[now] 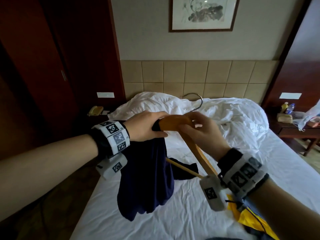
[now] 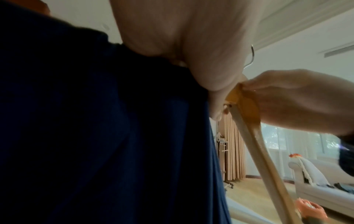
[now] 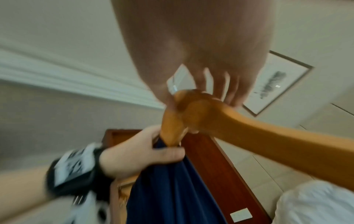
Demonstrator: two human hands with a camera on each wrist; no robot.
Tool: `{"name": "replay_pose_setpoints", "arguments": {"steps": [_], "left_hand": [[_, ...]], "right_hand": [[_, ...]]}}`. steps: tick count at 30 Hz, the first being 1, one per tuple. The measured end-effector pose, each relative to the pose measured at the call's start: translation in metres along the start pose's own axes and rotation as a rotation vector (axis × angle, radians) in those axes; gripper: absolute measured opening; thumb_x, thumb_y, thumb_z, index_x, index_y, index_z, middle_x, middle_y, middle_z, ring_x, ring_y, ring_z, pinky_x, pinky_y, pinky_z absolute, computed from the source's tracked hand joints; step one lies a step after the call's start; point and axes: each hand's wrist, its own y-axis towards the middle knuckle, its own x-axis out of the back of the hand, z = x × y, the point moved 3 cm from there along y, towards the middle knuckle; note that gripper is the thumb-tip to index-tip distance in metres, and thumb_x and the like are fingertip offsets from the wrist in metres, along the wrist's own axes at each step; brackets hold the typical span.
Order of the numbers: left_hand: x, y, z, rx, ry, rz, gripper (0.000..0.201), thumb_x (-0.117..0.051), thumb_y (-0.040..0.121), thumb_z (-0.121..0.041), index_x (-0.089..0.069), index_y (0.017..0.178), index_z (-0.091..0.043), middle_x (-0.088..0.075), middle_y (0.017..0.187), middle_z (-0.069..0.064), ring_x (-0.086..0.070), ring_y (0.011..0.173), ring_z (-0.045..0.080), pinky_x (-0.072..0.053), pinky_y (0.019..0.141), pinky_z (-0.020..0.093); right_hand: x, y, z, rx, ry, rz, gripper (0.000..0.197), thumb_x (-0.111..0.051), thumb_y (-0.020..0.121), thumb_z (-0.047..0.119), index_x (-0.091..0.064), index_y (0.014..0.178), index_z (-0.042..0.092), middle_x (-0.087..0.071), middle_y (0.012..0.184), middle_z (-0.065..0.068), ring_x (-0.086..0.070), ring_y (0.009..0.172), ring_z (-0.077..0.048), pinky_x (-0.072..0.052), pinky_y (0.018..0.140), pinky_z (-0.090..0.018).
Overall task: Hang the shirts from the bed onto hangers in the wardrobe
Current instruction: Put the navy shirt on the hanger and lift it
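- No legible writing; bottle (image 1: 289, 107) label on the nightstand (image 1: 292, 129) too small to read.
- Left hand (image 1: 147, 126) grips navy shirt (image 1: 147, 179) bunched at one end of the wooden hanger (image 1: 174, 122).
- Right hand (image 1: 202, 131) holds hanger near its middle.
- Shirt hangs above the bed (image 1: 173, 213), lower part touching the sheet.

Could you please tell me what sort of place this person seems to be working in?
Probably a hotel bedroom: a bed with rumpled white linen against a beige padded headboard, a framed ink painting above it, and a corded telephone on the dark wooden bedside table.
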Motion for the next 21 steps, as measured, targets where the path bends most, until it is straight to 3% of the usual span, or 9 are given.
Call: {"name": "replay_pose_setpoints", "arguments": {"steps": [2,4,6,8,11,13,16,18,21], "left_hand": [[0.006,0.001,0.004,0.027,-0.036,-0.071,0.040,-0.075,0.082,-0.046,-0.059,0.117,-0.035,-0.067,0.100,-0.013,-0.063,0.093,0.008,-0.052,0.085,0.038],[0.015,0.002,0.007,0.074,-0.047,-0.146,0.045,-0.076,0.081,-0.048,-0.064,0.116,-0.022,-0.070,0.104,-0.005,-0.063,0.100,0.014,-0.050,0.092,0.037],[0.023,0.004,0.009,0.087,-0.010,-0.209,0.060,-0.073,0.078,-0.058,-0.066,0.118,-0.013,-0.070,0.108,-0.001,-0.062,0.106,0.016,-0.047,0.097,0.038],[0.031,0.005,0.010,0.109,-0.050,-0.215,0.054,-0.073,0.079,-0.056,-0.066,0.115,-0.016,-0.068,0.104,-0.007,-0.061,0.104,0.011,-0.047,0.094,0.032],[0.042,0.005,0.008,0.125,-0.127,-0.214,0.016,-0.076,0.085,-0.036,-0.061,0.086,-0.035,-0.061,0.077,-0.027,-0.058,0.079,-0.010,-0.037,0.073,0.008],[0.050,0.001,0.004,0.130,-0.154,-0.213,0.029,-0.077,0.085,-0.033,-0.052,0.070,-0.036,-0.059,0.064,-0.025,-0.055,0.065,-0.013,-0.035,0.061,0.005],[0.058,-0.007,0.005,0.119,-0.175,-0.213,0.028,-0.075,0.084,-0.042,-0.059,0.072,-0.022,-0.063,0.069,-0.007,-0.060,0.065,0.000,-0.043,0.061,0.015],[0.062,-0.012,0.012,0.123,-0.179,-0.203,0.046,-0.073,0.082,-0.053,-0.065,0.085,-0.008,-0.068,0.081,0.008,-0.065,0.075,0.014,-0.052,0.077,0.035],[0.069,-0.023,0.022,0.109,-0.189,-0.180,0.067,-0.066,0.073,-0.069,-0.066,0.095,-0.005,-0.071,0.090,0.011,-0.068,0.084,0.023,-0.051,0.085,0.052]], "right_hand": [[0.002,-0.026,0.009,0.248,-0.061,-0.265,0.008,-0.072,0.083,0.015,-0.064,0.085,0.014,-0.062,0.083,0.004,-0.056,0.076,-0.007,-0.043,0.069,-0.016],[-0.020,-0.054,0.011,0.396,-0.040,-0.147,0.005,-0.063,0.081,0.013,-0.061,0.076,0.013,-0.059,0.074,0.006,-0.053,0.067,-0.005,-0.042,0.063,-0.016],[-0.054,-0.071,-0.009,0.331,-0.075,0.053,0.011,-0.056,0.078,0.025,-0.062,0.076,0.016,-0.059,0.072,0.009,-0.055,0.064,-0.006,-0.048,0.060,-0.024],[-0.077,-0.069,-0.040,0.174,-0.148,0.114,0.022,-0.058,0.078,0.032,-0.066,0.089,0.016,-0.063,0.085,0.004,-0.061,0.073,-0.013,-0.052,0.068,-0.035],[-0.091,-0.056,-0.066,0.048,-0.163,0.207,0.043,-0.068,0.081,0.024,-0.060,0.122,0.013,-0.062,0.116,-0.004,-0.063,0.102,-0.023,-0.051,0.089,-0.040],[-0.094,-0.046,-0.067,0.045,-0.071,0.226,0.051,-0.068,0.079,0.017,-0.056,0.128,0.018,-0.063,0.117,0.002,-0.062,0.106,-0.016,-0.051,0.092,-0.036],[-0.099,-0.035,-0.062,0.037,0.009,0.290,0.028,-0.071,0.079,0.013,-0.063,0.102,0.028,-0.067,0.086,0.020,-0.063,0.081,0.001,-0.049,0.072,-0.022],[-0.103,-0.035,-0.058,0.060,-0.026,0.359,0.026,-0.076,0.080,0.014,-0.058,0.080,0.032,-0.062,0.067,0.026,-0.059,0.064,0.003,-0.042,0.059,-0.015],[-0.106,-0.043,-0.055,0.090,-0.020,0.474,0.026,-0.079,0.081,0.021,-0.056,0.076,0.034,-0.061,0.066,0.026,-0.059,0.063,0.003,-0.040,0.058,-0.012]]}}
